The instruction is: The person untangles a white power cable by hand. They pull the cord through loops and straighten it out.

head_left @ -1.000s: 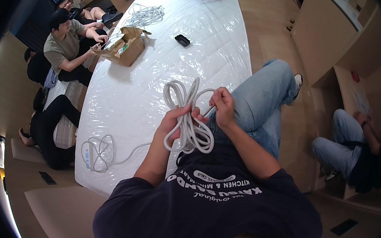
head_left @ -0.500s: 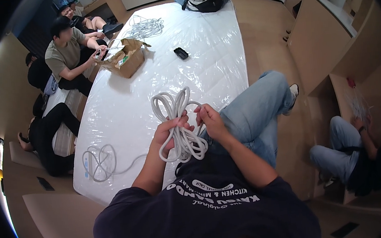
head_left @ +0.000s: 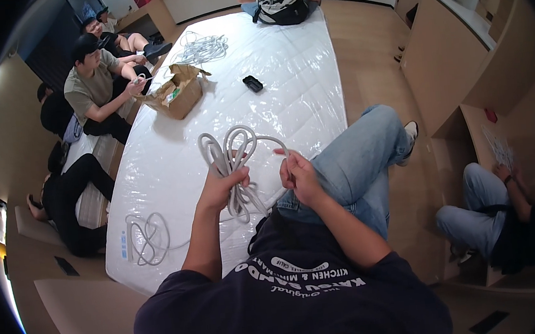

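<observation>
A bundle of light grey cable, wound in several long loops, is gripped round its middle by my left hand. The loops stick out above and below the closed fingers. My right hand is to the right of the bundle, pinching a single strand that arches over from the top loops. Part of the bundle's lower end is hidden behind my left fingers. Loose coils of the same kind of cable lie on the plastic-wrapped mattress to the left, and a line runs from them toward my lap.
An open brown cardboard box and a small black tray-like object lie farther up the mattress. Beyond the box is a tangled heap of pale cable. People sit along the left, at the far end and at right beside a wooden cabinet.
The bundle and my left hand have shifted slightly left, and the loops have turned and look more spread. My right hand has moved a little away from it, drawing the strand out.
</observation>
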### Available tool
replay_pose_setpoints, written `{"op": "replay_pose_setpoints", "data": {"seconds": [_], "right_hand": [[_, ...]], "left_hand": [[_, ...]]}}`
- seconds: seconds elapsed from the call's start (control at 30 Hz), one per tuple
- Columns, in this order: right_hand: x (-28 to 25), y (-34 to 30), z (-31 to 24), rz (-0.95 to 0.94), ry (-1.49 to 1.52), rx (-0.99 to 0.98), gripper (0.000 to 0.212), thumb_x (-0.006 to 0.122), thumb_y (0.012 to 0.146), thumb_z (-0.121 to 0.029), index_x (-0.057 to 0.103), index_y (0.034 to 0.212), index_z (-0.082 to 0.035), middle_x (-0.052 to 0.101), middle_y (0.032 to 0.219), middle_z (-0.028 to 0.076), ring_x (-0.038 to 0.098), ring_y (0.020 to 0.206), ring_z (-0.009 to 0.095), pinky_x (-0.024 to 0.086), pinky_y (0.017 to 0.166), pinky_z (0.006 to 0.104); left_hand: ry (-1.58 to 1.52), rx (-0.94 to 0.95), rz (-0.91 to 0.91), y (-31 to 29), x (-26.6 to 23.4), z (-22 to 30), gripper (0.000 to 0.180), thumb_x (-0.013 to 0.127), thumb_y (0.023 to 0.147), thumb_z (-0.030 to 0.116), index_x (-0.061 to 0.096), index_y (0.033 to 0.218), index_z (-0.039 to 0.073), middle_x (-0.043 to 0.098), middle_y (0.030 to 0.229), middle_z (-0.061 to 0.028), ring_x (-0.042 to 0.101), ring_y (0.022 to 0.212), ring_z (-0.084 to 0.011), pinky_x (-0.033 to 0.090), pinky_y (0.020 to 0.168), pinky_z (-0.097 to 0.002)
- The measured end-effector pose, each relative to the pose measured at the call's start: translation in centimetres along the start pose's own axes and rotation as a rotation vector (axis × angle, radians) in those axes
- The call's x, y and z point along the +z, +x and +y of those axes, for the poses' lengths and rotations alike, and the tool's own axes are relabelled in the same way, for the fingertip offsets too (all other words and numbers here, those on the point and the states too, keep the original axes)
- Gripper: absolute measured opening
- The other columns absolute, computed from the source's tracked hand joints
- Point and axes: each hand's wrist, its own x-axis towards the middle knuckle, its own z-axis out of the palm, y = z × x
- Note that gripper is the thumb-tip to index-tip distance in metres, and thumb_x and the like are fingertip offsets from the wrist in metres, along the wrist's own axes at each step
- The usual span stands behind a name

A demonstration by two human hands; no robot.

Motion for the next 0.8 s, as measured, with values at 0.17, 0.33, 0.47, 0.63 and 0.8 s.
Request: {"op": "replay_pose_setpoints", "data": {"seconds": [0.17, 0.33, 0.47, 0.63, 0.8], "right_hand": [[-0.4, -0.1, 0.4, -0.037, 0.007, -0.003, 0.031, 0.043, 0.102, -0.032, 0.045, 0.117, -0.005, 0.053, 0.071, 0.005, 0.046, 0.054, 0.011, 0.035, 0.049, 0.0228], [-0.5, 0.2, 1.5, -0.144, -0.235, -0.191, 0.013, 0.052, 0.098, -0.015, 0.053, 0.104, -0.003, 0.060, 0.087, 0.006, 0.058, 0.078, 0.011, 0.049, 0.074, 0.0272], [-0.5, -0.1, 1.4, -0.187, -0.219, -0.150, 0.012, 0.057, 0.096, -0.015, 0.056, 0.097, -0.003, 0.061, 0.088, 0.004, 0.059, 0.079, 0.011, 0.049, 0.077, 0.0268], [-0.9, 0.0, 1.0, -0.136, -0.164, -0.083, 0.016, 0.060, 0.095, -0.016, 0.057, 0.100, -0.002, 0.064, 0.089, 0.003, 0.061, 0.083, 0.011, 0.050, 0.078, 0.0268], [-0.9, 0.3, 1.1, -0.119, -0.134, -0.104, 0.018, 0.064, 0.091, -0.012, 0.059, 0.105, -0.001, 0.067, 0.094, 0.005, 0.063, 0.087, 0.012, 0.052, 0.080, 0.0283]], "left_hand": [[0.464, 0.031, 0.227, 0.6, 0.4, -0.5, 0.015, 0.068, 0.084, 0.009, 0.058, 0.078, 0.000, 0.056, 0.062, -0.0024, 0.054, 0.053, -0.0111, 0.042, 0.050, -0.0268], [0.231, 0.020, 0.187, 0.6, 0.9, -2.5, 0.016, 0.068, 0.085, 0.012, 0.059, 0.080, -0.001, 0.058, 0.063, -0.0034, 0.056, 0.055, -0.0113, 0.042, 0.051, -0.0272], [0.377, -0.035, 0.022, 0.7, 1.2, -2.6, 0.017, 0.071, 0.082, 0.013, 0.061, 0.083, 0.000, 0.064, 0.071, -0.0077, 0.059, 0.061, -0.0124, 0.045, 0.055, -0.0280], [0.468, 0.044, -0.118, 0.4, 2.6, -2.2, 0.038, 0.081, 0.068, 0.006, 0.056, 0.096, 0.002, 0.064, 0.084, -0.0060, 0.063, 0.077, -0.0129, 0.051, 0.067, -0.0293], [0.634, 0.122, -0.053, 0.7, 3.3, -2.9, 0.063, 0.087, 0.062, 0.017, 0.052, 0.111, 0.001, 0.067, 0.095, -0.0134, 0.067, 0.089, -0.0261, 0.052, 0.078, -0.0340]]}}
